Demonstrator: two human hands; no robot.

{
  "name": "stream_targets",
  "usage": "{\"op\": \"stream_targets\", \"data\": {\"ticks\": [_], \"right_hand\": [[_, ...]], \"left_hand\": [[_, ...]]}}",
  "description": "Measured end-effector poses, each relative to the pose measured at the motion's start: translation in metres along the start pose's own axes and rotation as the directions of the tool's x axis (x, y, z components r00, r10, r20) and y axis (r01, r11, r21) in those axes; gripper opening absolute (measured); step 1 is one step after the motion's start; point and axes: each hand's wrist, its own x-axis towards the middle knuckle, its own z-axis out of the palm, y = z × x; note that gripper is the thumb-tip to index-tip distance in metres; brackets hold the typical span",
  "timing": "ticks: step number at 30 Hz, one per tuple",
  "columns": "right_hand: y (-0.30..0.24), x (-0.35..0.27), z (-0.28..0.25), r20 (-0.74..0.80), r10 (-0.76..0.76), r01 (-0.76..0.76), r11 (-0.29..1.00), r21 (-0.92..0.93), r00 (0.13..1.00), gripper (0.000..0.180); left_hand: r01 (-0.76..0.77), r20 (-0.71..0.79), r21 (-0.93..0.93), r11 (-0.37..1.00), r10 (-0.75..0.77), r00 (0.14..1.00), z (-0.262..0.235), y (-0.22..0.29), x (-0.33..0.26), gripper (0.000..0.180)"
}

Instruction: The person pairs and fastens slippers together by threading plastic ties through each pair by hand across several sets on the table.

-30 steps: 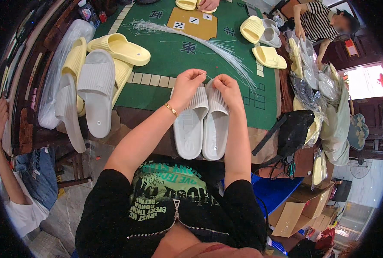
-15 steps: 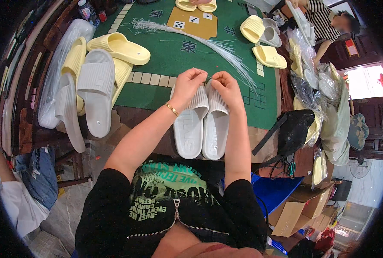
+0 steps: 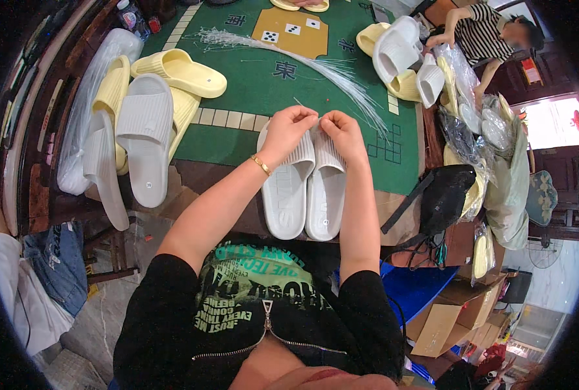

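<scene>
A pair of light grey slide slippers (image 3: pixel 287 201) lies side by side in front of me at the table's near edge, toes pointing away. Over the left slipper's toe end, my left hand (image 3: pixel 288 133) is closed in a pinch. A thin strand sticks up at its fingertips. My right hand (image 3: pixel 343 135) pinches close beside it, over the right slipper's toe end; whatever lies between its fingers is too small to make out. Beyond both hands, a loose bundle of clear plastic strands (image 3: pixel 302 60) stretches across the green table mat (image 3: pixel 237 146).
Yellow slippers (image 3: pixel 184 73) and grey slippers (image 3: pixel 148 133) are piled at the left beside a clear plastic roll (image 3: pixel 101 97). At the right lie bagged slippers and a black bag (image 3: pixel 447 198). A co-worker in stripes (image 3: pixel 488 32) handles grey slippers (image 3: pixel 397 49) at the far right.
My hands stay nearly in place, still pinching. At the far right, the co-worker has brought grey slippers onto the table over the yellow ones. The yellow pair at the far edge has shifted away.
</scene>
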Motion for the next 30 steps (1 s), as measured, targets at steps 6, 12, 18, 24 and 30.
{"op": "stream_targets", "data": {"ticks": [6, 12, 18, 24, 30], "right_hand": [[-0.001, 0.0, -0.001, 0.029, -0.023, 0.023, 1.0, 0.016, 0.999, 0.012], [-0.002, -0.001, -0.001, 0.025, -0.029, 0.028, 0.999, 0.027, 0.999, 0.009], [-0.002, 0.001, -0.002, -0.137, -0.03, 0.042, 0.995, 0.089, 0.99, 0.01], [-0.001, 0.001, -0.003, -0.158, 0.002, 0.013, 0.996, 0.091, 0.987, 0.011], [-0.002, 0.0, -0.003, -0.188, -0.006, 0.024, 0.995, 0.093, 0.982, 0.011]], "left_hand": [[-0.054, 0.038, 0.129, 0.99, 0.05, 0.998, 0.002, 0.001, -0.001, 0.016], [-0.06, 0.04, 0.122, 0.991, 0.055, 0.998, 0.002, -0.002, 0.0, 0.014], [-0.065, -0.087, 0.069, 0.996, 0.071, 0.994, 0.0, -0.006, 0.0, 0.012], [-0.035, -0.146, -0.13, 0.991, 0.016, 0.989, 0.0, -0.006, 0.0, 0.012], [-0.022, -0.153, -0.105, 0.994, 0.005, 0.988, -0.001, -0.004, -0.002, 0.012]]}}
